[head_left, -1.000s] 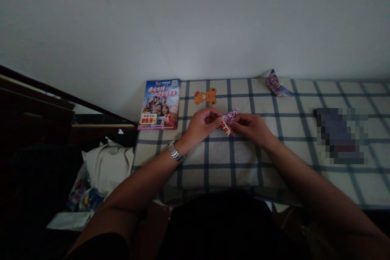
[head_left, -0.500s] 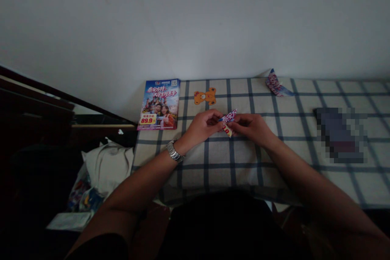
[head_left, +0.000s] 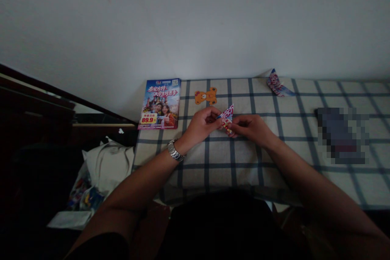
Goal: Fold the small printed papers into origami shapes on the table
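Note:
A small piece of folded printed paper (head_left: 227, 115), pink, white and blue with bits of yellow, is pinched between my two hands above the checked cloth. My left hand (head_left: 206, 122), with a metal watch on its wrist, grips the paper's left side between thumb and fingers. On the lower right side, my right hand (head_left: 249, 127) pinches it in the same way. The fingers hide part of the folds. Behind my left hand, an orange teddy bear picture (head_left: 206, 96) lies flat on the cloth.
A stack of printed flyers (head_left: 160, 103) lies at the table's left end. Against the wall at the back right stands another folded paper (head_left: 278, 85). A dark, pixelated object (head_left: 339, 134) lies on the checked cloth (head_left: 292, 142) at right. White bags (head_left: 109, 162) sit lower left.
The folded paper has turned in my fingers: its upper point stands taller and its lower part is narrower. Both hands have stayed nearly in place.

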Demonstrator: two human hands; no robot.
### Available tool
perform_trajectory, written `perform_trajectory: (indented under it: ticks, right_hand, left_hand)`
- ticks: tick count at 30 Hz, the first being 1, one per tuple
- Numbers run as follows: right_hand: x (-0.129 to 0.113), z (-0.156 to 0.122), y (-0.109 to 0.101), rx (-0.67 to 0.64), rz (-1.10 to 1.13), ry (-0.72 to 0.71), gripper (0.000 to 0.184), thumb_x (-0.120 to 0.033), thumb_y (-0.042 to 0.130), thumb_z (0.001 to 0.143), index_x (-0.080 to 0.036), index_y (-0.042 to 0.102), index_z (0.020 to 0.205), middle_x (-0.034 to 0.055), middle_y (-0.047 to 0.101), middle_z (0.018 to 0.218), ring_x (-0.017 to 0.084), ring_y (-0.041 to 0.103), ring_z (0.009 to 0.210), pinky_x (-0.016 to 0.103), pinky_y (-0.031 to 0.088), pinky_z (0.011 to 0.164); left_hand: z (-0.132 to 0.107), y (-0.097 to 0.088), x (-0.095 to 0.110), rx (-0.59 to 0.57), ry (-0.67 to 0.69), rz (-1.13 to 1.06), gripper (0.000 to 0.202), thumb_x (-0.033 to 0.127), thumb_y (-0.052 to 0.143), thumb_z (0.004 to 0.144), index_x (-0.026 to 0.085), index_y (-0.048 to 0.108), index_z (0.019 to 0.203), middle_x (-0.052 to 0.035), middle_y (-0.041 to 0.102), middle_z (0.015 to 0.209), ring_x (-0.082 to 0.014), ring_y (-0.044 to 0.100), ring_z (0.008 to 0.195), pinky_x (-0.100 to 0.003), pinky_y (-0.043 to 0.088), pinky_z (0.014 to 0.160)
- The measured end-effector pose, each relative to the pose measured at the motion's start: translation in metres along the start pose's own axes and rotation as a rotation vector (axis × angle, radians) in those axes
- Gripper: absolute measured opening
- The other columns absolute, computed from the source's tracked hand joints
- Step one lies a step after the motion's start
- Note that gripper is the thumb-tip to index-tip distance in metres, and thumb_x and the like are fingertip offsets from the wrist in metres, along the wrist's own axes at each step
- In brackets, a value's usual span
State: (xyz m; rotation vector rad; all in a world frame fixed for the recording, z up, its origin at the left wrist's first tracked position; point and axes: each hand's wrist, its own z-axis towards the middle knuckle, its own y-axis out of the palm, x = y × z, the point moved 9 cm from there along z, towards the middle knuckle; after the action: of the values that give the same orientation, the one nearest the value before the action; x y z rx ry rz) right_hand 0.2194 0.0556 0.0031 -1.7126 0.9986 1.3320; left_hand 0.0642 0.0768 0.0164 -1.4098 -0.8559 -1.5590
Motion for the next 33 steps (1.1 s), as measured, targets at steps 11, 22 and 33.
perform_trajectory:
  ticks: [11,22,33]
  right_hand:
    - [0.001,0.001,0.000,-0.009,0.052,0.013,0.036,-0.056,0.086,0.084,-0.021,0.082,0.091,0.0045,0.082,0.083,0.019,0.077,0.073,0.032,0.065,0.073]
    - [0.008,-0.001,0.000,-0.031,0.088,0.031,0.034,-0.054,0.085,0.086,-0.021,0.082,0.093,0.0048,0.083,0.084,0.018,0.078,0.074,0.034,0.068,0.076]
    - [0.007,0.000,-0.001,-0.019,0.074,0.023,0.036,-0.057,0.084,0.085,-0.021,0.081,0.091,0.0046,0.082,0.082,0.018,0.077,0.073,0.035,0.068,0.075]
  left_hand:
    - [0.001,-0.006,0.000,0.045,0.000,-0.030,0.032,0.045,0.080,0.094,0.017,0.066,0.100,-0.0035,0.073,0.090,-0.0123,0.071,0.075,-0.023,0.058,0.070]
    - [0.001,-0.008,0.002,0.061,0.005,-0.070,0.035,0.048,0.080,0.093,0.017,0.064,0.098,-0.0029,0.073,0.089,-0.0127,0.072,0.075,-0.024,0.060,0.071]
    - [0.001,-0.009,-0.002,0.063,-0.025,-0.071,0.033,0.046,0.080,0.094,0.017,0.064,0.101,-0.0032,0.074,0.089,-0.0125,0.073,0.075,-0.023,0.061,0.072]
